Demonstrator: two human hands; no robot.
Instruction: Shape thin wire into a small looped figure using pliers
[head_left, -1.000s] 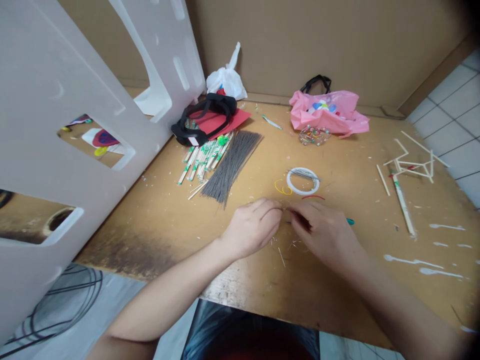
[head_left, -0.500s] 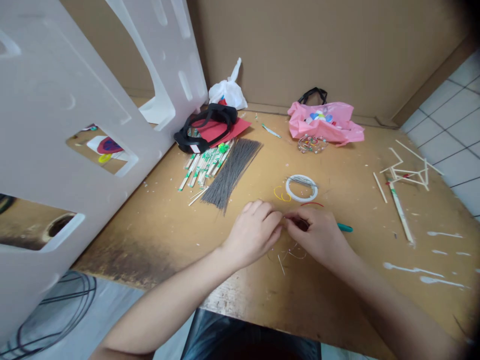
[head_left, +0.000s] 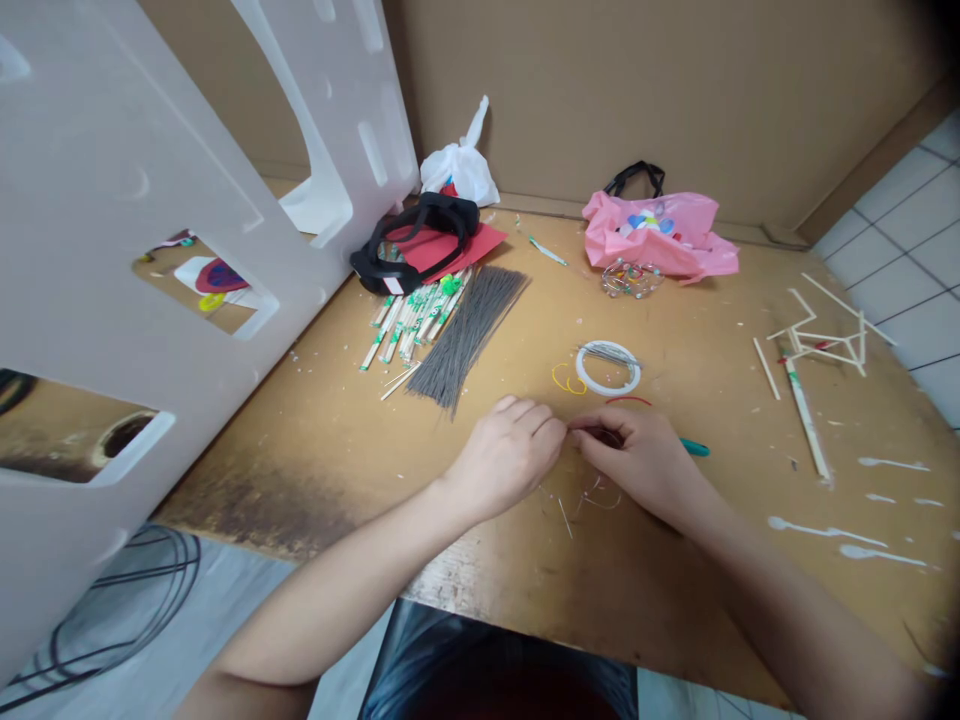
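My left hand and my right hand meet fingertip to fingertip above the table. Both are closed in a pinch on thin wire, whose gripped part is mostly hidden by the fingers. Fine loops of wire show just below the hands, with a short straight pale piece beside them. Beyond my right hand lies a white ring with grey wire pieces across it. Near the ring are a curled yellow wire and a red wire. A teal handle sticks out behind my right hand.
A bundle of grey wires and wrapped chopsticks lie left, beside a black head strap. A pink bag and beaded wire are at the back. A stick frame stands right. A white plastic panel borders the left.
The view has shifted slightly, so things on the table sit a little higher and farther right. Both hands stay pinched together at nearly the same place, with fingertips slightly turned.
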